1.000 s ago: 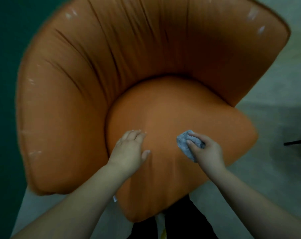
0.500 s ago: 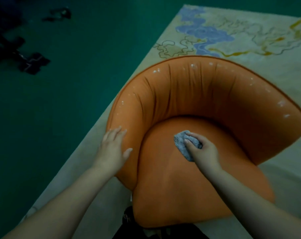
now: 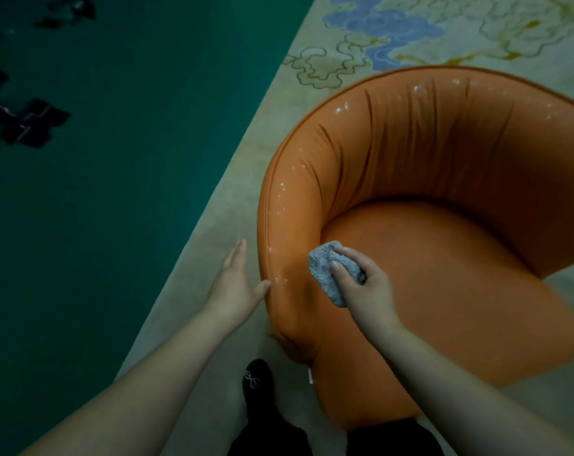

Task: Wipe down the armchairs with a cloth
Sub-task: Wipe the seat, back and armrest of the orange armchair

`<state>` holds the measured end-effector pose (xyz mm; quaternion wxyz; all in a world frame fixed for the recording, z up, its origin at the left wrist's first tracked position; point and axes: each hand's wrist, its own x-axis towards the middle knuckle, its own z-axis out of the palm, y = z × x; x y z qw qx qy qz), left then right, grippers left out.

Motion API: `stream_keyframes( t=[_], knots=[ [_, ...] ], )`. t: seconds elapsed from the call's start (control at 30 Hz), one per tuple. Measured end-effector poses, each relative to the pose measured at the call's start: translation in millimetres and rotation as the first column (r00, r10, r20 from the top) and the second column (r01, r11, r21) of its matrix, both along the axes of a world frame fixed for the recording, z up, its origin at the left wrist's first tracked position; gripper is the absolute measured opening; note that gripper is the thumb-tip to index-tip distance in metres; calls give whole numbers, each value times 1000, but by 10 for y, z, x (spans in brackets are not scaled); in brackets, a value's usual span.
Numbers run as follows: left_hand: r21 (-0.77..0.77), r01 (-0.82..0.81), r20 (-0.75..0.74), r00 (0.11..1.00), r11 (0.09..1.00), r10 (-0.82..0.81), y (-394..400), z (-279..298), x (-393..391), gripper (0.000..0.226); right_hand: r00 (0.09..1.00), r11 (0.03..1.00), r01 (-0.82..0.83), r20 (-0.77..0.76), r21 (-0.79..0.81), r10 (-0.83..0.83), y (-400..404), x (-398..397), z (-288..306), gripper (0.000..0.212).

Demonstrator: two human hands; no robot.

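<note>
Head: R hand (image 3: 366, 287) grips cloth (image 3: 325, 274) on armchair (image 3: 443, 258).

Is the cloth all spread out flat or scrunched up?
Scrunched up. The grey cloth is bunched into a thick wad under the right hand, whose fingers curl over it against the orange armchair.

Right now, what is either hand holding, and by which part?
The right hand grips the bunched grey cloth around its right side. The left hand holds nothing.
</note>
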<state>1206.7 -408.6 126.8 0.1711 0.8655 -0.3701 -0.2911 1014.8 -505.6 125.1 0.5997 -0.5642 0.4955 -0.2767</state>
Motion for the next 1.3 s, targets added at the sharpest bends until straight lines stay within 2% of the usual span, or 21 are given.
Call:
stream_keyframes(
  t=[0.07, 0.17, 0.23, 0.33, 0.4, 0.5, 0.6, 0.8, 0.97, 1.1, 1.3],
  knots=[
    [-15, 26, -87, 996, 1000, -27, -59, -16, 218, 96, 999, 998, 34, -9, -59, -35, 255, 195, -128, 32],
    [-6, 127, -180, 975, 992, -126, -144, -25, 476, 92, 994, 990, -61, -103, -128, 48, 682, 477, -348, 49],
    [-19, 207, -235, 950, 978, -206, -190, -40, 588, 91, 990, 985, -52, -135, -164, 30, 833, 624, -453, 59],
    [-62, 295, -352, 887, 953, -298, -275, -47, 679, 88, 992, 971, 28, -117, -236, -57, 688, 860, -498, 57],
    [-113, 309, -445, 834, 944, -327, -312, -61, 686, 87, 990, 959, 20, -126, -283, -58, 415, 1041, -474, 54],
    [-151, 277, -530, 787, 949, -315, -302, -102, 684, 96, 990, 952, -7, -135, -307, -36, -31, 1305, -392, 50],
    [-166, 248, -594, 747, 954, -297, -262, -168, 669, 109, 992, 952, -21, -124, -305, -18, -91, 1258, -397, 47],
    [-172, 200, -600, 755, 965, -263, -236, -283, 596, 124, 998, 962, 52, -29, -267, -61, 454, 857, -551, 53],
    [-192, 157, -636, 732, 969, -245, -257, -341, 618, 126, 986, 897, -138, -148, -420, 83, -309, 1296, -433, 43],
    [-180, 102, -636, 747, 978, -195, -333, -336, 594, 125, 990, 904, -103, -127, -415, 55, -713, 1432, -418, 41],
    [-161, 88, -567, 807, 983, -165, -451, -297, 601, 127, 995, 928, -99, -42, -358, 89, -33, 957, -616, 49]
  ],
)
